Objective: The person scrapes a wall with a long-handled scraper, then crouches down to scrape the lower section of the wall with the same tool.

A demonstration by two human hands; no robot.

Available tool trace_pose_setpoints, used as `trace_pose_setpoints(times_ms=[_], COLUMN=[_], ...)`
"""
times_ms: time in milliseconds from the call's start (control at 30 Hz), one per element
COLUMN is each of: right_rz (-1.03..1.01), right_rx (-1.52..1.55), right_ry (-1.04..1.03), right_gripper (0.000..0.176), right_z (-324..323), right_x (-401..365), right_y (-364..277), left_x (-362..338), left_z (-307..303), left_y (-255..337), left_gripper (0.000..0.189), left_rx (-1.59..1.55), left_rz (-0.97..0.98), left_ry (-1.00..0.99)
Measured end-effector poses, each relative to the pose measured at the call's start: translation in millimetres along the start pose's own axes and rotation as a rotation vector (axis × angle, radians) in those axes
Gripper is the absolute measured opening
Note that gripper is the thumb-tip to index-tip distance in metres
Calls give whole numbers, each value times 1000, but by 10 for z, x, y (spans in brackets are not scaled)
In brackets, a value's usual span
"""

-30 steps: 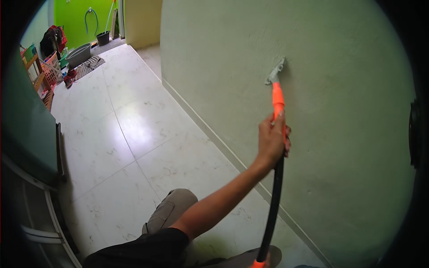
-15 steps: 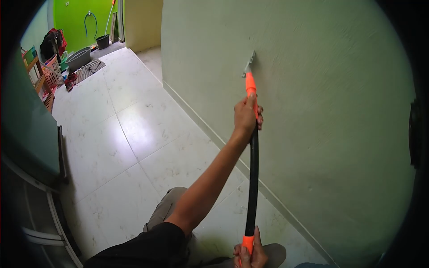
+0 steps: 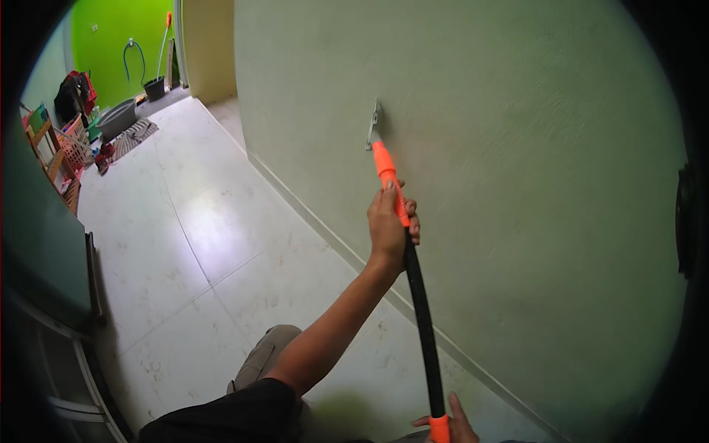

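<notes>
Scraper (image 3: 421, 317): long-handled tool with a black shaft, an orange sleeve at each end and a flat grey metal blade (image 3: 373, 125) at the head.
Scraper position: runs from 6 o'clock at the frame bottom up to about 12 o'clock of centre, leaning slightly left. The blade lies against the pale green wall (image 3: 517, 148).
Upper sleeve (image 3: 383, 161): bright orange, just below the blade; its lower part is covered by the fingers.
Left hand (image 3: 388, 225): fingers wrapped tight around the lower end of the upper sleeve, knuckles toward the wall.
Left arm: bare and nearly straight, reaching from the black sleeve at 7 o'clock toward centre.
Right hand (image 3: 458, 427): at 6 o'clock, mostly cut off by the frame edge. It is closed on the lower sleeve (image 3: 439, 428), with the thumb pointing up beside the shaft.
Floor (image 3: 221, 221): glossy white tiles, 8 to 11 o'clock.
Skirting (image 3: 310, 214): pale strip where wall meets floor.
Far corner, 10 to 11 o'clock: grey basin (image 3: 118, 117), striped mat (image 3: 136, 133), dark bucket (image 3: 155, 87).
</notes>
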State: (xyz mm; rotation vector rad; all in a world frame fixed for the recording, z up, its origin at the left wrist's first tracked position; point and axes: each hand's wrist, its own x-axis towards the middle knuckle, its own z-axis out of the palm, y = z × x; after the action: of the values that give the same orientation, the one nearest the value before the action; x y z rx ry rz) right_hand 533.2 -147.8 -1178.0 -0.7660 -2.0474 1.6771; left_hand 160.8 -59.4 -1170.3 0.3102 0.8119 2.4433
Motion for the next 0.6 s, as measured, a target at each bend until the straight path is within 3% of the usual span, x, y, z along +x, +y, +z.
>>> trace_pose_setpoints(times_ms=[67, 200, 300, 400, 433, 600], right_rz=[214, 369, 504, 788, 817, 659], right_rx=[-48, 268, 217, 885, 922, 660], right_ry=[-63, -81, -54, 439, 494, 237], right_gripper=[65, 30, 27, 29, 28, 26], right_z=[-85, -132, -314, -173, -106, 50], right_x=[159, 350, 98, -413, -537, -518], right_y=[211, 73, 106, 504, 553, 641], left_x=[-43, -189, -406, -773, -889, -1063], left_z=[33, 251, 446, 643, 675, 659], left_y=[-33, -86, -270, -329, -360, -334], left_gripper=[48, 49, 50, 42, 43, 42], left_rx=[82, 202, 225, 205, 205, 214], left_rz=[14, 60, 46, -58, -82, -197], left_ry=[-1, 8, -29, -93, -110, -127])
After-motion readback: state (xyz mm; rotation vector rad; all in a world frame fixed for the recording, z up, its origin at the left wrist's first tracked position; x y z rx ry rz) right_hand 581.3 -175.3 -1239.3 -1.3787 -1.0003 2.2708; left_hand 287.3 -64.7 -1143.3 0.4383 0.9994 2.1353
